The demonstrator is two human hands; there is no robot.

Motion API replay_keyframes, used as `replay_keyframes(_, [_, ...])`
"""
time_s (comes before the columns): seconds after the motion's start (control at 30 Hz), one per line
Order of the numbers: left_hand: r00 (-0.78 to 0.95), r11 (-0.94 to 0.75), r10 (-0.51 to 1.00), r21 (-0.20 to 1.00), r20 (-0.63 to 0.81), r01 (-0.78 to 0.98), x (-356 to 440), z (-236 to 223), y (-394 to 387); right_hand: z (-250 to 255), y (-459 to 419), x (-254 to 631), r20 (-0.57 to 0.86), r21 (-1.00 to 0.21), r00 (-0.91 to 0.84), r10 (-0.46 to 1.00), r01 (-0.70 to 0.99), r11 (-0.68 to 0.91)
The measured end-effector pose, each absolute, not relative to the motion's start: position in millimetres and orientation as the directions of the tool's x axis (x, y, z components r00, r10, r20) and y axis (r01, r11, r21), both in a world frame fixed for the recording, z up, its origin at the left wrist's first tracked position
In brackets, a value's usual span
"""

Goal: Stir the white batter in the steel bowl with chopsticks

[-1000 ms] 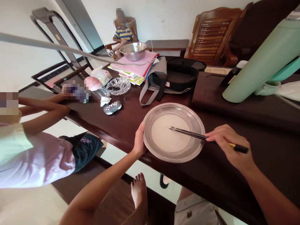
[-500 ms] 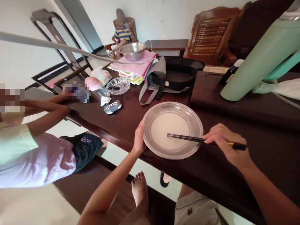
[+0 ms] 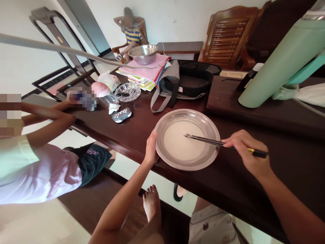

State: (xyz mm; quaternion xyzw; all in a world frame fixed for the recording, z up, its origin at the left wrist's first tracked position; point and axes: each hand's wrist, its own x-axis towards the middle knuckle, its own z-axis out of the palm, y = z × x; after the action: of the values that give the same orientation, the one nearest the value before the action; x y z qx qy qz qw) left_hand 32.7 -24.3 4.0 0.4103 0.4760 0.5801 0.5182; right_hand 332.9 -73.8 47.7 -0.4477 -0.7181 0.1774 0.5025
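A wide metal basin (image 3: 212, 122) stands on the dark wooden table near its front edge. Pale, milky liquid (image 3: 180, 145) covers its bottom. My left hand (image 3: 151, 149) grips the basin's left rim, thumb on top, with the other fingers hidden below. From the right, my right hand (image 3: 247, 149) is closed around a pair of black chopsticks (image 3: 207, 140) with a yellow band near the thick end. Their tips reach into the liquid around the middle of the basin.
Beyond the basin lie an open black-and-grey bag (image 3: 195, 81), stacked papers (image 3: 142, 79) under a metal bowl (image 3: 144, 56), a glass ashtray (image 3: 127, 92) and a game controller (image 3: 122, 115). A green flask (image 3: 276, 64) leans at right. One person (image 3: 50, 162) sits left; another (image 3: 132, 35) sits behind.
The chopstick tips have moved slightly away from me and to the right in the liquid. My left hand stays on the rim. The person at the back has raised their arms to their head.
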Motion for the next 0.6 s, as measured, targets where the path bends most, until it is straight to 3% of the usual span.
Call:
replay_keyframes(0.07, [-0.111, -0.002, 0.994, 0.976, -0.022, -0.216, 32.4, 4.1, -24.6, 47.4, -74.1, 334.6, 0.569, -0.733, -0.071, 0.819, 0.408, 0.544])
replay_keyframes(0.2, [-0.109, -0.004, 0.994, 0.971, -0.023, -0.238, 31.0, 2.4, -24.7, 47.1, -74.9, 334.2, 0.537, -0.686, -0.237, 0.809, 0.436, 0.583])
replay_keyframes(0.37, [-0.108, 0.003, 0.994, 0.965, -0.032, -0.262, 30.5, 0.3, -24.0, 45.0, -74.8, 335.8, 0.559, -0.733, -0.074, 0.826, 0.421, 0.534])
replay_keyframes(0.5, [-0.101, -0.006, 0.995, 0.965, -0.021, -0.262, 30.4, -0.8, -23.1, 45.7, -75.0, 333.0, 0.544, -0.693, -0.234, 0.806, 0.417, 0.588])
replay_keyframes(0.6, [-0.102, -0.005, 0.995, 0.966, -0.022, -0.259, 30.9, -0.7, -22.8, 46.5, -74.4, 333.2, 0.562, -0.674, -0.191, 0.805, 0.459, 0.579])
